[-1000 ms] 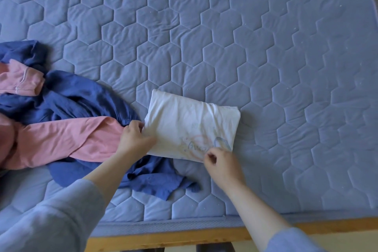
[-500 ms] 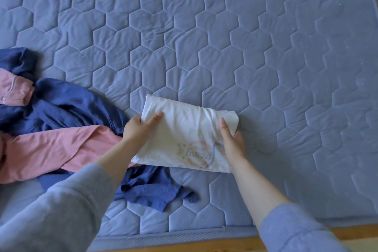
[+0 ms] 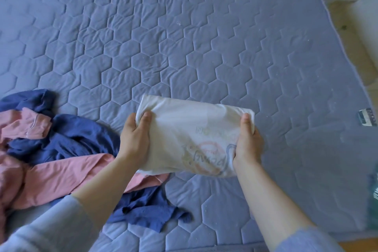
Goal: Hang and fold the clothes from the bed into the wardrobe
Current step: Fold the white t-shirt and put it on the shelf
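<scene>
Between the two grips, in the head view, the folded white T-shirt (image 3: 192, 131) is held just clear of the quilted mattress (image 3: 184, 37). The left hand (image 3: 134, 139) clasps one short end and the right hand (image 3: 248, 145) the other, thumbs on top. One piece is folded but not yet stowed. Left of the left grip, a navy garment (image 3: 67, 137) and a pink garment (image 3: 61, 174) lie crumpled. The shirt's long axis runs hand to hand, with its print nearest the person.

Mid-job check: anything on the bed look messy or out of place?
The folded white shirt looks neat, gripped at both ends by the left hand and right hand. On the left of the bed, the pink garment and navy garment lie tangled in a crumpled heap. A small dark item at its right edge is unidentifiable.
</scene>
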`<act>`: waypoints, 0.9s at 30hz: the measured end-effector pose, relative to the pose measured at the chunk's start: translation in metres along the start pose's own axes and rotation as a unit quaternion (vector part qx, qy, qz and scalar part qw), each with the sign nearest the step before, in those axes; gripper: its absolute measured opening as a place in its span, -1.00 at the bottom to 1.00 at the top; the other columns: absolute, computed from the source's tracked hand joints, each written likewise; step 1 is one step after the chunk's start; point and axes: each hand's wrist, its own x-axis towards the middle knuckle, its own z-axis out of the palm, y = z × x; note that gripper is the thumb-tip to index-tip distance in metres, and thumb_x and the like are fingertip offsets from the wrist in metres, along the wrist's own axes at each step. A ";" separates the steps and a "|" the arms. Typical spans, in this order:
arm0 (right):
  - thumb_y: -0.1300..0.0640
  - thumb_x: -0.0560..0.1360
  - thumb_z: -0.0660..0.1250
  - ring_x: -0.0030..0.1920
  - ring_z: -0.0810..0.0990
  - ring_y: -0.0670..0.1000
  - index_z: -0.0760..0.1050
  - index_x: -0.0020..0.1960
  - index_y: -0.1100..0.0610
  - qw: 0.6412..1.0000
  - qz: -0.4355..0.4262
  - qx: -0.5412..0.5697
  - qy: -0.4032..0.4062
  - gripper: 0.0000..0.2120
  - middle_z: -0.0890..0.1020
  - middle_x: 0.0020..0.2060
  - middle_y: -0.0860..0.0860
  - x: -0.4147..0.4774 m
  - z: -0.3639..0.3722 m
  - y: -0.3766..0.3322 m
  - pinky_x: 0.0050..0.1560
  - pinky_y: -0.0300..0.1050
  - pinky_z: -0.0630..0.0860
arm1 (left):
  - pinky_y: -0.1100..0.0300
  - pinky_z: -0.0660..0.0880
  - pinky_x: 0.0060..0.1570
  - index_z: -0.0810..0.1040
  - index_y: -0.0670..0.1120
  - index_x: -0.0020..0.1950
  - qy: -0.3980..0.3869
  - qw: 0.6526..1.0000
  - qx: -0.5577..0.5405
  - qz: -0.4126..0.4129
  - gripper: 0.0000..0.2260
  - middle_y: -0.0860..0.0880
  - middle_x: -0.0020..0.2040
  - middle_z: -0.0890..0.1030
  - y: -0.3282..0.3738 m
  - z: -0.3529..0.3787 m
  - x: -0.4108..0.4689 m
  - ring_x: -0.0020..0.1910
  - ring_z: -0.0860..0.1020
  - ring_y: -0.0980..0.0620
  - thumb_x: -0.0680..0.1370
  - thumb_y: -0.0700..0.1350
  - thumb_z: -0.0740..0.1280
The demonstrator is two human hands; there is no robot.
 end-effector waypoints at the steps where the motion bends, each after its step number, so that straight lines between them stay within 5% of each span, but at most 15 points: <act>1: -0.21 0.52 0.31 -0.22 0.61 -0.06 0.56 -0.24 0.01 1.000 -0.014 0.006 -0.002 -0.68 0.63 -0.27 -0.11 -0.001 -0.002 -0.020 -0.20 -0.17 0.52 | 0.16 0.48 -0.19 0.51 0.11 -0.14 0.000 1.000 -0.012 0.009 -0.81 0.09 -0.18 0.61 0.018 0.001 -0.003 -0.20 0.57 0.10 0.57 0.18 0.27; 8: -0.15 0.53 0.34 -0.43 0.55 -0.27 0.53 -0.31 0.04 0.989 -0.121 0.077 -0.020 -0.66 0.58 -0.37 -0.15 -0.013 -0.029 -0.189 -0.45 -0.41 0.43 | 0.32 0.47 -0.35 0.55 0.05 -0.05 -0.008 0.990 -0.069 0.119 -0.81 0.11 -0.22 0.60 0.179 0.005 -0.046 -0.33 0.57 0.24 0.57 0.14 0.28; 13: -0.19 0.49 0.37 -0.28 0.58 -0.05 0.56 -0.29 0.08 0.969 -0.205 0.128 -0.043 -0.63 0.62 -0.35 -0.05 -0.029 -0.074 -0.324 -0.23 -0.14 0.50 | 0.12 0.49 -0.23 0.54 0.02 -0.07 0.000 0.974 -0.099 0.205 -0.83 0.04 -0.19 0.59 0.305 0.008 -0.104 -0.24 0.55 0.05 0.58 0.10 0.29; 17: -0.21 0.50 0.35 -0.41 0.50 -0.20 0.53 -0.31 0.04 0.943 -0.285 0.166 -0.049 -0.64 0.56 -0.50 -0.18 -0.056 -0.125 -0.428 -0.43 -0.33 0.42 | 0.06 0.46 -0.18 0.51 -0.01 -0.06 -0.006 0.951 -0.099 0.293 -0.80 0.00 -0.17 0.57 0.403 0.007 -0.167 -0.22 0.52 0.01 0.60 0.10 0.26; 23: -0.31 0.46 0.33 -0.49 0.29 -0.09 0.44 -0.46 -0.06 0.897 -0.372 0.229 -0.073 -0.56 0.34 -0.57 -0.18 -0.119 -0.204 -0.566 -0.44 -0.19 0.21 | 0.12 0.47 -0.19 0.50 0.07 -0.09 -0.012 0.903 -0.145 0.404 -0.85 0.01 -0.12 0.58 0.536 -0.008 -0.264 -0.18 0.53 0.04 0.59 0.11 0.27; 27: -0.32 0.46 0.32 -0.37 0.35 0.03 0.43 -0.28 0.17 0.850 -0.460 0.253 -0.045 -0.47 0.38 -0.42 0.01 -0.167 -0.254 -0.630 -0.37 -0.12 0.25 | 0.08 0.50 -0.12 0.54 0.02 -0.01 -0.029 0.866 -0.187 0.464 -0.82 -0.02 -0.08 0.61 0.597 -0.024 -0.318 -0.14 0.55 0.02 0.58 0.11 0.28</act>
